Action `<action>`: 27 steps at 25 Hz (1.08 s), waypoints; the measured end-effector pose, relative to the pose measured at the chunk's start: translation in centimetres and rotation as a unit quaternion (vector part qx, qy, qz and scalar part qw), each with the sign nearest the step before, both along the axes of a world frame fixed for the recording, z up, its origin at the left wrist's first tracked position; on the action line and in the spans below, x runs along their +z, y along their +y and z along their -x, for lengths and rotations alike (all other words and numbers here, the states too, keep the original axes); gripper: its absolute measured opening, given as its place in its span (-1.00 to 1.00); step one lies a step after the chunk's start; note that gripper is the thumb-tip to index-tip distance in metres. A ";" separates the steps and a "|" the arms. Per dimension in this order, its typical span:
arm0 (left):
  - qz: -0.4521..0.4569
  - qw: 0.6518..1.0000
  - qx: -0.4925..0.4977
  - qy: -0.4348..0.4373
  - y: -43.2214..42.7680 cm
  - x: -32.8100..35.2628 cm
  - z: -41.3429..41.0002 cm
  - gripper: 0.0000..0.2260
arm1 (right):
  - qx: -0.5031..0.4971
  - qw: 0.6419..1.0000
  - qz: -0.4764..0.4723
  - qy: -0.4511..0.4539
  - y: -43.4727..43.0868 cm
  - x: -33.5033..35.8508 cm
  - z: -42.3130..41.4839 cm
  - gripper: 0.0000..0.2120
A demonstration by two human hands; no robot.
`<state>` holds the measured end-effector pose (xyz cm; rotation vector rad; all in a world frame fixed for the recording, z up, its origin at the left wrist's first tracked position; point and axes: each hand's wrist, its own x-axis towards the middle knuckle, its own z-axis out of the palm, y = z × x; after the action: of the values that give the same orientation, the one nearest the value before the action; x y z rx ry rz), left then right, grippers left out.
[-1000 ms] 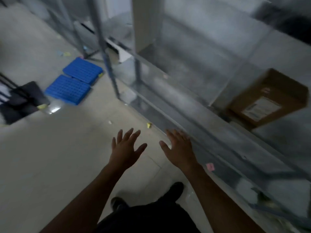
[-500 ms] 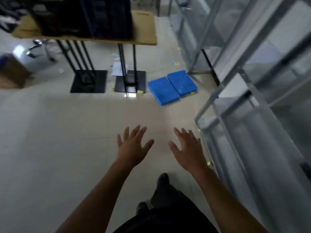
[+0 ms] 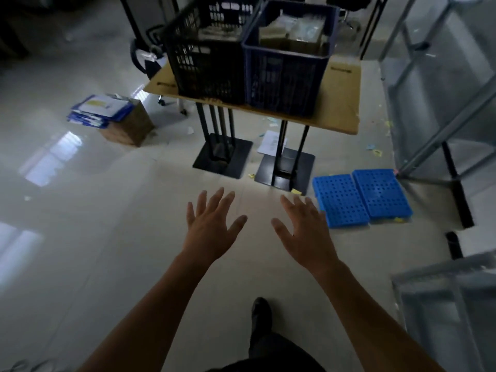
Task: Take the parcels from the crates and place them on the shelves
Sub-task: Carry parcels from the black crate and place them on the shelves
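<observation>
Two crates stand side by side on a wooden table point(image 3: 341, 103) ahead of me: a black crate point(image 3: 206, 63) on the left and a dark blue crate point(image 3: 284, 76) on the right. Parcels point(image 3: 292, 30) fill the blue crate to near its rim; a few show inside the black one. The metal shelves point(image 3: 442, 76) run along the right side. My left hand point(image 3: 212, 226) and my right hand point(image 3: 306, 232) are stretched out over the floor, fingers spread, holding nothing, well short of the table.
Two blue plastic pallets point(image 3: 362, 197) lie on the floor by the shelf foot. A cardboard box point(image 3: 128, 127) topped with blue-edged envelopes point(image 3: 99, 108) sits left of the table. The table's black base plates point(image 3: 222, 157) and paper scraps lie on the floor beneath it.
My view has swung left from the shelves and the shelved box to the table with the crates. Both hands stay spread and hold nothing.
</observation>
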<state>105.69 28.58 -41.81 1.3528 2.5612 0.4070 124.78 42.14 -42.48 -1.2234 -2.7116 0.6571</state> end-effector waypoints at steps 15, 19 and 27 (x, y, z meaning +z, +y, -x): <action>-0.086 0.992 0.086 0.028 15.3 1.8 28.4 -0.31 | 0.105 0.991 -0.073 0.027 19.2 4.9 30.8 -0.35; -0.114 0.991 0.064 0.014 19.6 3.2 37.2 -0.30 | 0.087 0.993 -0.082 0.022 22.7 7.1 38.7 -0.35; -0.160 0.987 0.006 0.007 31.0 8.8 52.4 -0.28 | 0.048 0.990 -0.129 0.010 31.7 10.1 50.4 -0.28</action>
<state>53.32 59.61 -33.02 1.4436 2.5977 0.8445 74.35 73.85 -32.33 -1.0246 -2.7441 0.3108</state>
